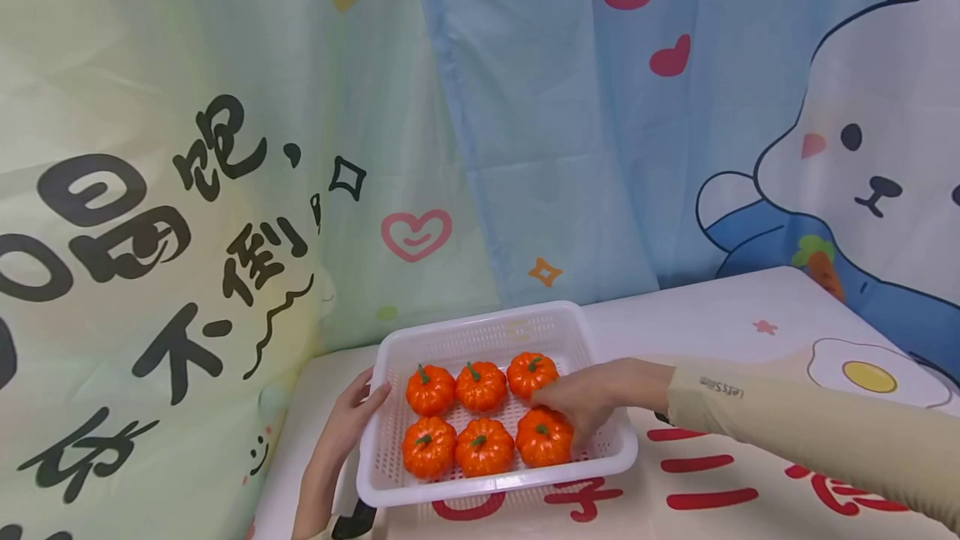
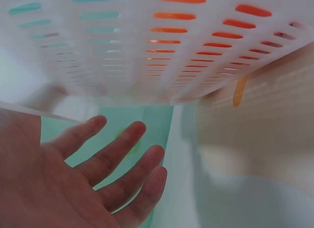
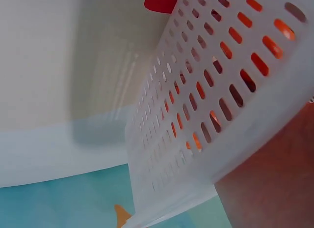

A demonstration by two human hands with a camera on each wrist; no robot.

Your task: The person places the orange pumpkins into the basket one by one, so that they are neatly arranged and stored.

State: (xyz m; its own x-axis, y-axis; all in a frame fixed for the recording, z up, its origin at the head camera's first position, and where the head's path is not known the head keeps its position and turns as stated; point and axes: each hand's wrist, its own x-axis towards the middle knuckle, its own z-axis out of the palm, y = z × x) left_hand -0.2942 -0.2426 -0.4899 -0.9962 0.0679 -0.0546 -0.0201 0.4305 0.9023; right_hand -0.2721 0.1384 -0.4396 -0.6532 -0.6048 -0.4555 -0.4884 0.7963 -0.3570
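Observation:
A white plastic basket with slotted walls holds several small orange toy pumpkins with green stems, in two rows. My right hand reaches over the basket's right side. Its fingers curl round the front-right pumpkin, just in front of the back-right pumpkin. At the basket's left rim is my left hand, its thumb over the edge. In the left wrist view, the left fingers spread loosely outside the slotted wall, apart from it. The right fingertips are hidden in the right wrist view by the basket wall.
The basket stands on a table with a printed cover showing a fried egg and red lettering. Behind it hangs a blue and green curtain with hearts and a cartoon bear, close to the basket's far side.

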